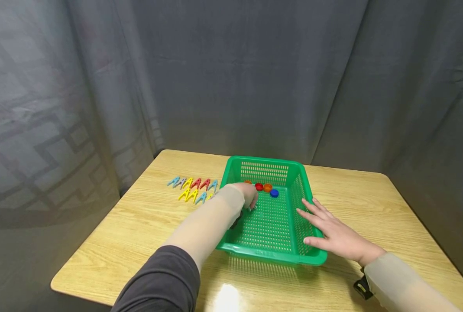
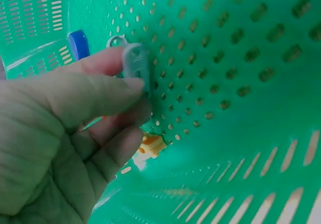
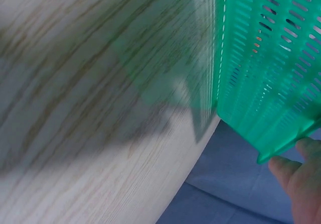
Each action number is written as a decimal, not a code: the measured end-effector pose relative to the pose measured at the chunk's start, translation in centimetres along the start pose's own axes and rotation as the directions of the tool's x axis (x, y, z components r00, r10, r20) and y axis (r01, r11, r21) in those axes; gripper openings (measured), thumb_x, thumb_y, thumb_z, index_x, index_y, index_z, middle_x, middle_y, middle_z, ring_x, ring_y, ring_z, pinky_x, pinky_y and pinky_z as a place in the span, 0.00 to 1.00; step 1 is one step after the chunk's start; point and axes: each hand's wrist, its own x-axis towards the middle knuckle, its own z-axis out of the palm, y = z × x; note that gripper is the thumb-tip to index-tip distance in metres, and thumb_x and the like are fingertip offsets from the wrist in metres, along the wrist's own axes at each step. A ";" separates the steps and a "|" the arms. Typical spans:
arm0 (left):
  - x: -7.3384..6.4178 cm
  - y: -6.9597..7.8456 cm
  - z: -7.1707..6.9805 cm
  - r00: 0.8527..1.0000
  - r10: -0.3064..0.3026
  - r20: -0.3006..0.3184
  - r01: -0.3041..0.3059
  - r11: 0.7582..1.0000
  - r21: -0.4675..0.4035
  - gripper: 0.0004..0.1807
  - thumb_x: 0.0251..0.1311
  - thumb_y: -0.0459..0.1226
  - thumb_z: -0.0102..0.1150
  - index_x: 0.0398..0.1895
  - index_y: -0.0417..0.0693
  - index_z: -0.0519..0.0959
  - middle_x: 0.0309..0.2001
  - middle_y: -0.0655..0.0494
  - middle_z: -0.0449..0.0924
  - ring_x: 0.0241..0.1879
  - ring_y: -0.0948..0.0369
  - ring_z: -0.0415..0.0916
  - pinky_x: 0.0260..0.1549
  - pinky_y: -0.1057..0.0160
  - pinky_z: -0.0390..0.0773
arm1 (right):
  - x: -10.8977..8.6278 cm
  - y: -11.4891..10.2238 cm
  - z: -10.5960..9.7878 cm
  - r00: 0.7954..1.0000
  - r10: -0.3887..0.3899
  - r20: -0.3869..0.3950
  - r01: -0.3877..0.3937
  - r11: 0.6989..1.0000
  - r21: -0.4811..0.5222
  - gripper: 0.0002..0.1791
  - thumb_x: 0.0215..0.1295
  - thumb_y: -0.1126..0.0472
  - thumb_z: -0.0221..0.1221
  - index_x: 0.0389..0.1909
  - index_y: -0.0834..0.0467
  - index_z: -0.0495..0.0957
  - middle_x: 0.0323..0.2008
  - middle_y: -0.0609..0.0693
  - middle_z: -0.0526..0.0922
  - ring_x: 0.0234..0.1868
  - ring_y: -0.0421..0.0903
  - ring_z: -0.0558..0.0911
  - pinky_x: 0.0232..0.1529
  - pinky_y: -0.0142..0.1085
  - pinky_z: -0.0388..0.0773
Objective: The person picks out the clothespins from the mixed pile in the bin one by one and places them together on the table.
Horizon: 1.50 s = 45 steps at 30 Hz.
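Observation:
My left hand (image 1: 247, 196) is down inside a green plastic basket (image 1: 260, 257). Between thumb and index finger it pinches a pale blue-grey clothespin (image 2: 135, 63), close over the perforated floor. Past the hand lie a red cap (image 1: 259, 186), an orange cap (image 1: 268, 187) and a blue cap (image 1: 274, 193), near the basket's far wall. A yellow-orange piece (image 2: 152, 144) shows below the fingers in the left wrist view. My right hand (image 1: 338, 236) is at the basket's right rim, fingers spread and fairly straight, with fingertips right at the edge in the right wrist view.
Left of the basket, clothespins in blue, yellow, red and grey lie in two rows, among them a red clothespin (image 1: 195, 183); my left forearm partly covers the lower row. The wooden table (image 1: 137, 242) has grey curtains (image 1: 235, 78) behind and beside it.

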 end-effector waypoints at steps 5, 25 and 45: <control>0.6 0.0 -0.1 0.999 0.046 -0.006 -0.046 0.998 -0.050 0.11 0.66 0.32 0.52 0.31 0.53 0.83 0.34 0.62 0.77 0.35 0.62 0.70 0.40 0.62 0.72 | 0.0 -0.1 -0.2 1.000 0.004 0.000 -0.004 1.000 -0.004 0.40 0.63 0.50 0.61 0.74 0.49 0.56 0.76 0.49 0.45 0.75 0.54 0.37 0.56 0.71 0.55; 0.7 0.4 0.1 0.990 0.140 -0.032 -0.141 0.989 -0.039 0.06 0.63 0.39 0.60 0.28 0.55 0.80 0.37 0.61 0.75 0.30 0.64 0.69 0.31 0.65 0.71 | 0.1 0.0 -0.1 1.000 0.005 -0.004 -0.005 1.000 -0.012 0.40 0.63 0.50 0.61 0.74 0.49 0.57 0.76 0.49 0.45 0.75 0.54 0.37 0.56 0.71 0.55; 0.1 1.0 0.4 0.998 0.000 -0.066 0.008 0.993 0.118 0.23 0.57 0.42 0.67 0.56 0.53 0.74 0.47 0.61 0.78 0.44 0.64 0.73 0.46 0.63 0.73 | 0.0 0.1 0.0 1.000 -0.004 -0.007 0.004 1.000 -0.009 0.40 0.64 0.48 0.60 0.74 0.48 0.55 0.76 0.48 0.45 0.75 0.53 0.37 0.56 0.71 0.55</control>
